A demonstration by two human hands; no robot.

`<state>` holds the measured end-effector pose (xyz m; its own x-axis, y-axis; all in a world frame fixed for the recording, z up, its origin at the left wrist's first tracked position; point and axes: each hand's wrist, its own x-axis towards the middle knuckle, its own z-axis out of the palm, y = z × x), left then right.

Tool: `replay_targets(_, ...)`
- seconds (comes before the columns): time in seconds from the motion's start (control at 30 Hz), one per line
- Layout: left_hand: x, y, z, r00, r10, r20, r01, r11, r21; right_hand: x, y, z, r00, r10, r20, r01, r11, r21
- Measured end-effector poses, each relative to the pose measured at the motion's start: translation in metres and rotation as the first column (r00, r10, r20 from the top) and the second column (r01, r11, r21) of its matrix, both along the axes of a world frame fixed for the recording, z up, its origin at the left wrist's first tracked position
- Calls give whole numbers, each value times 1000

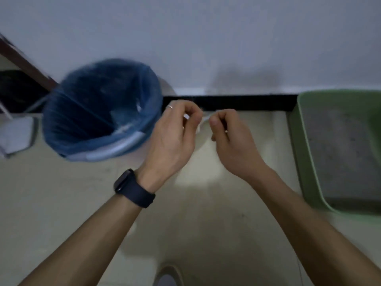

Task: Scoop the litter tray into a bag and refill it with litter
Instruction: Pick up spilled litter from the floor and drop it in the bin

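A green litter tray (305, 145) holding grey litter (338, 153) lies on the floor at the right edge. My left hand (173, 137) and my right hand (231, 137) meet in the middle, both pinching a thin translucent white plastic bag (201, 122) that hangs between and below them; most of it is faint and blurred. A dark watch sits on my left wrist and a ring on a left finger. A bin lined with a blue bag (103, 108) stands to the left of my hands.
The white wall with a black skirting strip (237, 103) runs behind everything. A white flat object (16, 135) lies at the far left beside a dark brown frame (26, 62). My foot (169, 277) shows at the bottom on the pale floor.
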<state>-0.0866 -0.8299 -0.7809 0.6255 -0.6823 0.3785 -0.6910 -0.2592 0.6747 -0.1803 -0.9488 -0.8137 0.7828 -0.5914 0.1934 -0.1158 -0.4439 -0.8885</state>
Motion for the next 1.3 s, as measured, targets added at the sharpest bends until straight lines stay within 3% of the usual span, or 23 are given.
replay_targets(0.1,53,21,54,983,148,107,-147,989,-24,60,12,46,990,129,57,-124,988,-95)
replay_targets(0.2,117,50,60,953,270,139,-295,932,211,115,22,68,966,257,-13,-251,928,-277)
replay_targets(0.27,151,68,50,944,278,179,-330,832,446,146,28,67,916,321,-242,-400,793,-460)
replay_targets(0.37,170,87,37,979,173,113,-192,568,801,170,32,57,811,339,-476,-561,683,-468)
replay_targets(0.4,172,90,34,983,158,89,-159,506,848,173,32,57,774,343,-532,-601,660,-450)
replay_targets(0.47,171,94,30,984,150,100,-160,475,866,173,29,56,746,346,-570,-626,656,-421)
replay_targets(0.57,166,90,36,967,119,224,-253,499,829,164,22,57,826,322,-463,-531,720,-446)
replay_targets(0.67,150,77,47,919,111,377,-372,559,741,149,17,59,886,342,-312,-435,846,-308)
replay_targets(0.73,131,66,49,892,107,439,-396,653,646,133,12,59,933,286,-217,-334,914,-229)
replay_targets(0.87,70,34,30,894,18,447,-192,918,347,64,-13,28,995,-64,-75,63,998,-13)
replay_targets(0.93,32,15,-5,915,-98,390,-23,956,292,12,-26,-11,966,-218,-140,228,972,59)
replay_targets(1.03,-21,-1,-83,960,-255,116,187,893,410,-71,-27,-89,887,-277,-369,298,955,-1)
replay_targets(1.1,-53,-2,-137,934,-355,-35,305,743,596,-126,-13,-137,810,-273,-520,262,960,-97)
replay_targets(1.2,-92,12,-203,879,-469,-92,377,562,736,-197,18,-189,693,-318,-647,192,946,-259)
replay_targets(1.3,-113,28,-244,859,-511,-37,353,538,765,-242,48,-213,618,-388,-684,131,908,-397)
